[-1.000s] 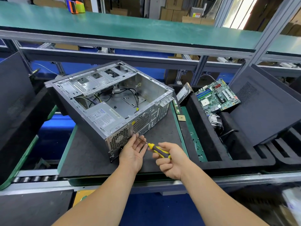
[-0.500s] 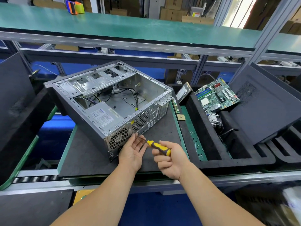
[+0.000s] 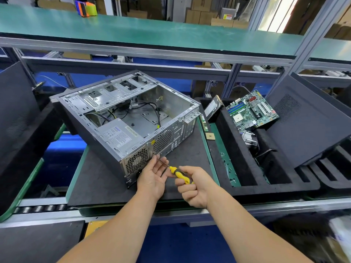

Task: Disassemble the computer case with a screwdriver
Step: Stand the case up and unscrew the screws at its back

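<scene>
At a green-edged assembly-line desk [image 3: 76, 179], you are working at the rear panel of an open grey steel computer case [image 3: 129, 118], which is lying on its side on a dark foam mat [image 3: 98, 183] with its open side facing up. Your right hand [image 3: 195, 186] is gripping the yellow-and-black handle of a slim screwdriver [image 3: 179, 174], fingers curled tightly around it, and the thin metal shaft is angling up and left toward the case's rear panel, between the two round fan grilles. Your left hand [image 3: 153, 177] is lying palm-up beneath the shaft, fingers relaxed and spread, fingertips almost touching the rear panel just beside the screwdriver's tip; whether it is touching the shaft cannot be told. Inside the case, a silver power supply box with a white label [image 3: 121, 136] is sitting in the near corner, and black cables [image 3: 150, 109] are trailing loose across the bare metal floor. To the right, a black foam tray [image 3: 245, 158] is holding a green motherboard [image 3: 252, 111] leaning against a dark grey side panel [image 3: 307, 128]. A small square gold-coloured chip [image 3: 210, 137] is lying on the green strip between the mat and the tray.
</scene>
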